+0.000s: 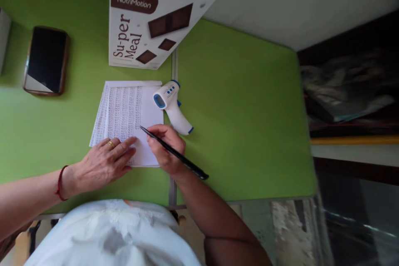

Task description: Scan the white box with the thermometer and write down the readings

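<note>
A notepad lies on the green table, its page covered with columns of small handwriting on the left and middle, and blank paper on the right. My left hand rests flat across the lower part of the page, fingers stretched out, a ring and a red cord bracelet on it. In my right hand is a black pen, gripped near its tip, which points at the right edge of the written columns. Whether the tip touches the paper I cannot tell. Just beyond that hand lies a white and blue infrared thermometer.
A white NutriMotion box stands behind the notepad. To the left lies a phone in a brown case. The green folding table has a seam down its middle. Dark shelves with a plastic bag are at the right.
</note>
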Motion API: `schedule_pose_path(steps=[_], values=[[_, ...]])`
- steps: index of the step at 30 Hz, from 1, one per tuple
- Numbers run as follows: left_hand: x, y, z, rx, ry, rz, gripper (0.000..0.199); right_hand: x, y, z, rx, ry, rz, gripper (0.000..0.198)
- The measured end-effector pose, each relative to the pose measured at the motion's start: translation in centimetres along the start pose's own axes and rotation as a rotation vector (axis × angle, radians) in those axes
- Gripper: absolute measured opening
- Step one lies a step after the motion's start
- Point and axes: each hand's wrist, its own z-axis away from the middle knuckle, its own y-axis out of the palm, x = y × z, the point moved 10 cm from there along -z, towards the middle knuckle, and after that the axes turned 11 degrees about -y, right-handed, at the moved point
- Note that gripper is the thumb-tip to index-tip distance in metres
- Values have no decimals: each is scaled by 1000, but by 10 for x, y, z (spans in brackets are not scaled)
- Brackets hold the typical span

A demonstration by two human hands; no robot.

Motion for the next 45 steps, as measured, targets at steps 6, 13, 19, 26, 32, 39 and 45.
schedule_pose_path(steps=[6,13,19,26,32,39,45], values=[[-1,-1,-1,-21,4,-25,31,18,4,-12,5,-223,219,7],[-1,4,-1,15,7,-34,33,23,10,-10,32,-310,255,16],[0,3,-1,11,9,-37,34,23,11,-11,45,-297,233,17],[-1,2,-2,7,8,-26,34,23,13,-10,79,-295,251,17],[0,6,-1,26,4,-25,34,25,13,-11,95,-303,277,17],[0,3,-1,22,6,-26,34,27,13,-12,101,-310,268,16],[0,4,-1,37,8,-32,34,23,10,-12,61,-279,247,17]])
